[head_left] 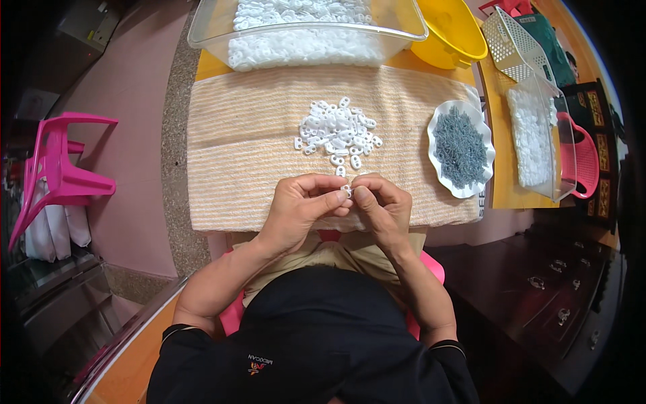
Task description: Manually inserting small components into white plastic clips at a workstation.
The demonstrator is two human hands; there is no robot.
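Close to the table's front edge, my left hand (pixel 304 204) pinches a small white oval plastic piece with holes (pixel 346 190) between thumb and fingertips. From the other side, my right hand (pixel 385 207) is closed in a pinch against the same piece. Anything tiny between the right fingertips is hidden. Just beyond my fingers lies a loose pile of like white pieces (pixel 333 128), a few of them straggling toward me. Right of the pile, a white scalloped dish (pixel 489 161) holds a heap of small grey metal parts (pixel 461 147), too fine to tell singly.
A striped cloth (pixel 235 161) covers the table. At its far side stand a clear bin (pixel 202 30) full of white pieces and a yellow basin (pixel 457 34). Another clear bin (pixel 565 168) sits on the right. A pink stool (pixel 74 175) is on the left floor.
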